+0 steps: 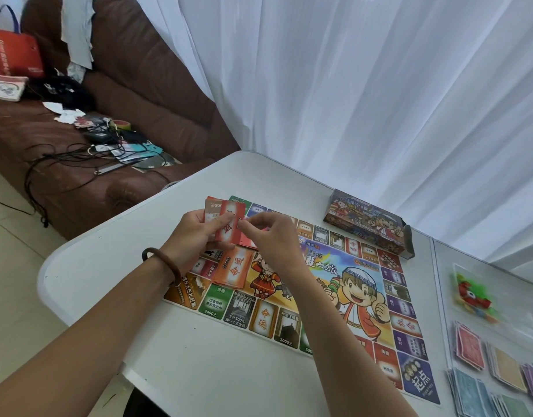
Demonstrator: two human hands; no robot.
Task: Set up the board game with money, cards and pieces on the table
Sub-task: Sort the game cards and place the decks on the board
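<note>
The colourful game board (343,284) lies flat on the white table (114,266). Above its far left corner my left hand (193,233) grips a stack of red and brown cards (226,221). My right hand (268,236) pinches the right edge of the top red card of that stack. An orange pile of cards (232,267) rests on the board just below my hands. Piles of paper money (494,368) in red, yellow, blue and purple lie at the right. A clear bag of plastic pieces (473,291) sits above them.
The open game box (370,224) stands beyond the board near the white curtain (349,85). A brown sofa (123,100) strewn with cables, bags and papers stands at the left. The table's rounded left edge is close to my left forearm.
</note>
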